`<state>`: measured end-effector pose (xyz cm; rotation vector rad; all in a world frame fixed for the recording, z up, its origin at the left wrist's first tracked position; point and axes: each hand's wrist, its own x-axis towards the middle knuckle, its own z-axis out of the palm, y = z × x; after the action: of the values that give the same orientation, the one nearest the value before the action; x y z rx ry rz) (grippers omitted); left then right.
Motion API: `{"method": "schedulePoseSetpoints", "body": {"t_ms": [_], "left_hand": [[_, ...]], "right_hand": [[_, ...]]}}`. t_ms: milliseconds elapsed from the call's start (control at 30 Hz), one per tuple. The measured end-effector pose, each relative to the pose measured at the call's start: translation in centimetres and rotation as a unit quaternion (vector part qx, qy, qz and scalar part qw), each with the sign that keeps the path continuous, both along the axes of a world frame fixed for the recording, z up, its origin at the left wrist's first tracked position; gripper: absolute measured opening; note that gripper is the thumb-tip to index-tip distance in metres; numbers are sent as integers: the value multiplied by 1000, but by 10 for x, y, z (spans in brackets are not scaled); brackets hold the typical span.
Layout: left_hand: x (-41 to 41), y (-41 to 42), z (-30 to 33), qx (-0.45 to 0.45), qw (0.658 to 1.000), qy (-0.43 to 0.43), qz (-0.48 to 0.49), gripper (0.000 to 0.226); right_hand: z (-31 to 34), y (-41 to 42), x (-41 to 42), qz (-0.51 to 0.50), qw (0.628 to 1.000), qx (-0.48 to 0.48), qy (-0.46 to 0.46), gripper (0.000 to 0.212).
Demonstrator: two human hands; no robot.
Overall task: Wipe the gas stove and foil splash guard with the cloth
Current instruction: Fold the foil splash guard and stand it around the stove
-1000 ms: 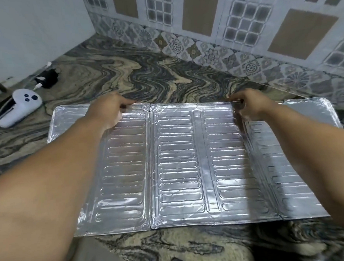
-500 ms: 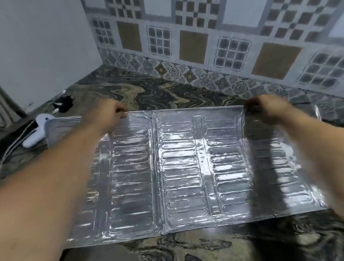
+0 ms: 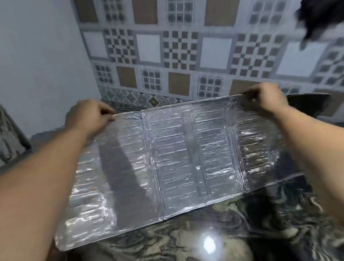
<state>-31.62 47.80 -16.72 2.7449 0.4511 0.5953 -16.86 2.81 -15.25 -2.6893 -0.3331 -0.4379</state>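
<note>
The foil splash guard (image 3: 176, 162) is a wide, ribbed silver panel with several hinged sections. It stands tilted up off the marble counter (image 3: 173, 246), its lower edge near or on the stone. My left hand (image 3: 88, 116) pinches the top edge near the left fold. My right hand (image 3: 265, 100) pinches the top edge near the right fold. The far right section bends back behind my right wrist. No cloth and no gas stove are in view.
A patterned tiled wall (image 3: 181, 50) rises straight behind the guard, with a plain pale wall (image 3: 33, 57) to the left. A blurred dark object (image 3: 324, 10) shows at the upper right. A bright light glints off the counter at the front.
The guard lay flat on the counter a second ago. Both hands have lifted its far edge up toward the wall, and my view has risen. The white controller and black plug at left have dropped out of sight.
</note>
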Motion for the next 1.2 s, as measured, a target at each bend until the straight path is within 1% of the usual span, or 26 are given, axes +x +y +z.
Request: {"method": "schedulePoseSetpoints", "body": {"t_ms": [100,167,233,300,467,567,767,900,967,1200], "left_hand": [[-10,-2,24,-1,999,-32,-4,26],[-17,-5,36,-12,998,-58,-17,27],[-23,-8,46,-36,996,-77,-29,24],[-26,-13,54,-43,994,-88,-43,20],[-24,-33,73,-60,989,-117,-69,20],[-16,-51,86,-42,987,-136,-77,22],[3,-92,104,-20,982,-179,-62,21],[6,-118,107,-16,980,-192,-42,21],[6,-133,107,-15,980,-196,-28,21],[18,-159,104,-44,977,-209,22,21]], "right_hand": [[19,-5,-7,-15,999,15,-38,35],[29,-10,-13,7,997,35,-75,30],[37,-16,-19,23,994,57,-86,27],[43,-24,-21,16,992,77,-100,26],[57,-43,-23,-12,985,99,-143,37],[70,-54,-26,-17,980,108,-167,40],[93,-95,-5,24,977,107,-185,42],[111,-115,15,47,979,92,-178,49],[117,-123,27,59,977,83,-189,49],[131,-139,55,91,969,89,-212,51]]}}
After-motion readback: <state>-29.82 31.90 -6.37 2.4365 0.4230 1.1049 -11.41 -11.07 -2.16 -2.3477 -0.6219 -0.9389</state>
